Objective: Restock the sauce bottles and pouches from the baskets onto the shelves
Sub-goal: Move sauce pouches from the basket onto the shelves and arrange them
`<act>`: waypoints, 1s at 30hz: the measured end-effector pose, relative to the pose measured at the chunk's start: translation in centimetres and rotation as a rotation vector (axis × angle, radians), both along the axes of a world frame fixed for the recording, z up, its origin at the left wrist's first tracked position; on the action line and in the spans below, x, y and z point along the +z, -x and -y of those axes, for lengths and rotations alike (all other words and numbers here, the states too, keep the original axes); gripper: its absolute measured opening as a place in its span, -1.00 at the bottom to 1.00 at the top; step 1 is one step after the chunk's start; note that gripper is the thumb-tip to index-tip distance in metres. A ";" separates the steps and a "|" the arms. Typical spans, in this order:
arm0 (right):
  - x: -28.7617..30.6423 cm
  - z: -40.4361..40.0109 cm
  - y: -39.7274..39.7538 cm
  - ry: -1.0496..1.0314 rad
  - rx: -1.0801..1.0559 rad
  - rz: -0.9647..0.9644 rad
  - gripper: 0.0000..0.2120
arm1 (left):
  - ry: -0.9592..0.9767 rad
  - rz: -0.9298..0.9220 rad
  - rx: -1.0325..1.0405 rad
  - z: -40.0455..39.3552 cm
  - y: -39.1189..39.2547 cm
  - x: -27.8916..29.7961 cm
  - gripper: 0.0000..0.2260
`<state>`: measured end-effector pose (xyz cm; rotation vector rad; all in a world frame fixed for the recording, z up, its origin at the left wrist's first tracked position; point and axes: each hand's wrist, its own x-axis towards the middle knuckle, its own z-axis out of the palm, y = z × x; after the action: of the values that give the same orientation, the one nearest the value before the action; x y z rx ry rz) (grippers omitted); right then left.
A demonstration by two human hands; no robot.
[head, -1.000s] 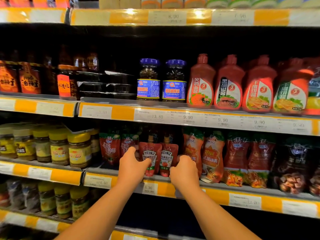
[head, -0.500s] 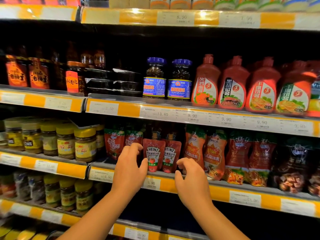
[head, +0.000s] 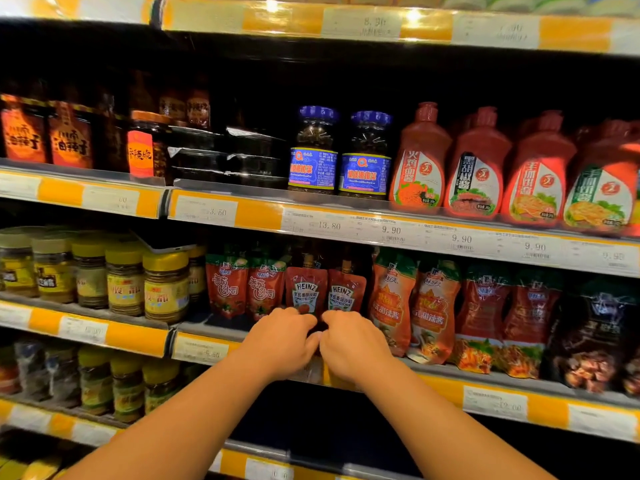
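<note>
Below the Heinz pouches (head: 323, 292), left hand (head: 280, 341) and right hand (head: 353, 344) have closed together, fingers curled, grip unclear; likely straightening them

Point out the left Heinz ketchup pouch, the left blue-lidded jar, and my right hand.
Left red Heinz ketchup pouch (head: 306, 289): head view, printed front.
Left blue-lidded dark glass jar (head: 313, 168): head view, blue label.
Right hand (head: 353, 344): head view, back of hand.

Warm overhead light glares off the top shelf strip (head: 346, 20) at twelve o'clock; shelf recesses sit dark, edges bend and blur
</note>
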<state>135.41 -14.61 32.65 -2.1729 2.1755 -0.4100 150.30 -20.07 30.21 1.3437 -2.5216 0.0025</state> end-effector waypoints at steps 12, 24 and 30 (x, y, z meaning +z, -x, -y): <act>0.2 5.6 -0.1 -0.085 -0.122 0.048 -0.75 | -0.089 0.097 -0.030 3.7 3.0 0.8 -0.67; 0.4 8.1 0.2 -0.124 -0.174 0.027 -0.73 | -0.152 0.127 0.053 6.6 5.0 1.2 -0.56; 1.1 5.6 0.3 -0.143 -0.109 0.067 -0.67 | -0.161 -0.040 0.003 4.9 3.7 1.9 -0.70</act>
<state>135.14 -20.21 33.79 -1.9471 2.2195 -0.3151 146.58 -24.94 32.12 1.3912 -2.5322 -0.2297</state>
